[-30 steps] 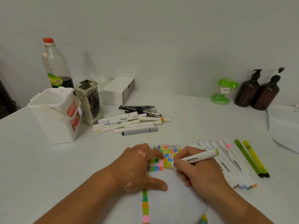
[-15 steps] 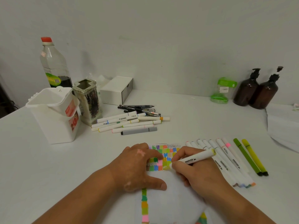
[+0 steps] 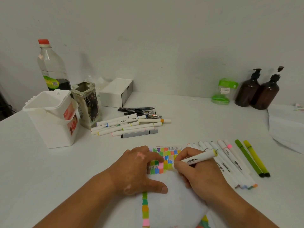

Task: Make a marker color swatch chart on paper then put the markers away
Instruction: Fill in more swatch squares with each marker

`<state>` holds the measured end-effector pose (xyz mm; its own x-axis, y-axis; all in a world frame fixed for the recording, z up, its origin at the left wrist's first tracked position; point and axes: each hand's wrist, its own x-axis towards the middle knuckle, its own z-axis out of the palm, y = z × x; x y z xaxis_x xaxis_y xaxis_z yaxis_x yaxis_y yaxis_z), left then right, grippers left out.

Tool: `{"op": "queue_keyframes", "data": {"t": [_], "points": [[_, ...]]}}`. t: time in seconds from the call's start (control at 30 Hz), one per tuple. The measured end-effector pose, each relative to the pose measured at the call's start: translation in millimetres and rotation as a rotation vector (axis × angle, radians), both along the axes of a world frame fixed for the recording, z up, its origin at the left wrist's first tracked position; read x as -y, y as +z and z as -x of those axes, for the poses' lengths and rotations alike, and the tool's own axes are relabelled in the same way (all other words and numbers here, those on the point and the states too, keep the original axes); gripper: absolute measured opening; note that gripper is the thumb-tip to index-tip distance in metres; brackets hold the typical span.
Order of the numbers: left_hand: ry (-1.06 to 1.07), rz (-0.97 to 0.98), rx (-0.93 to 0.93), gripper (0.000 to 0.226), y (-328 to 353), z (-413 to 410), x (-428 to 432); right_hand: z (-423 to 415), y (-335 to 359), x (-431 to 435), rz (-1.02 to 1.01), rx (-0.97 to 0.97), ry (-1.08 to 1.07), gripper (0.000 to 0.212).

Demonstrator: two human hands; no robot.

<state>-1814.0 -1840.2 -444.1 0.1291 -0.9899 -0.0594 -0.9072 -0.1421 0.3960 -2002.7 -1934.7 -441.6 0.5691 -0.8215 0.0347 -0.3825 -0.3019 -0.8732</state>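
A white sheet of paper (image 3: 171, 206) lies at the table's near edge, with coloured swatch squares (image 3: 164, 160) across its top and a swatch column down its left side. My left hand (image 3: 138, 170) lies flat on the paper, fingers spread, pressing it down. My right hand (image 3: 195, 173) grips a white marker with a yellow-green end (image 3: 199, 157), its tip down on the swatches. A row of white markers (image 3: 230, 163) lies right of the paper, with two green pens (image 3: 251, 157) beyond. Another pile of white markers (image 3: 125, 125) lies further back.
A white plastic holder (image 3: 49, 119) and a patterned pen pot (image 3: 87, 104) stand at the left, with a clear bottle (image 3: 51, 66) behind. A white box (image 3: 116, 92), black pens (image 3: 139, 111), a green container (image 3: 222, 91), two brown pump bottles (image 3: 258, 89) and crumpled paper (image 3: 286, 125) line the back and right.
My right hand and its marker have shifted slightly left over the swatches. My left hand has stayed on the paper.
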Motion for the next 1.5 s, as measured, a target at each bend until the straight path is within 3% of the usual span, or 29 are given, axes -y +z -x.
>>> {"op": "queue_keyframes", "data": {"t": [0.7, 0.8, 0.93, 0.97, 1.1, 1.3, 1.37, 1.5], "points": [[0.003, -0.004, 0.009, 0.089, -4.9, -2.0, 1.3, 1.8, -6.6, 5.7, 0.058, -0.004, 0.002, 0.010], [0.020, 0.047, -0.024, 0.088, -3.9, -2.3, -0.2, 4.8, -6.2, 7.6, -0.031, 0.202, -0.061, 0.007], [0.123, 0.235, -0.303, 0.027, 4.4, -6.3, -1.1, 12.2, 6.8, 17.3, -0.172, 0.517, -0.119, 0.007], [0.140, 0.285, -0.385, 0.023, 6.1, -8.3, -1.6, 14.5, 9.9, 20.1, -0.194, 0.557, -0.126, 0.009], [0.218, 0.384, -0.582, 0.033, 8.2, -11.6, -1.9, 20.1, 12.9, 26.1, -0.220, 0.585, -0.124, 0.016], [0.103, 0.282, -1.029, 0.033, 6.3, -6.8, 0.0, 18.9, 15.0, 22.9, -0.380, 0.670, -0.015, 0.028], [0.087, 0.256, -1.079, 0.031, 7.4, -5.8, 0.3, 19.0, 16.4, 22.4, -0.393, 0.684, 0.001, 0.033], [0.041, 0.241, -1.009, 0.023, 6.7, -4.2, 0.5, 19.7, 16.9, 21.9, -0.381, 0.669, 0.033, 0.031]]}}
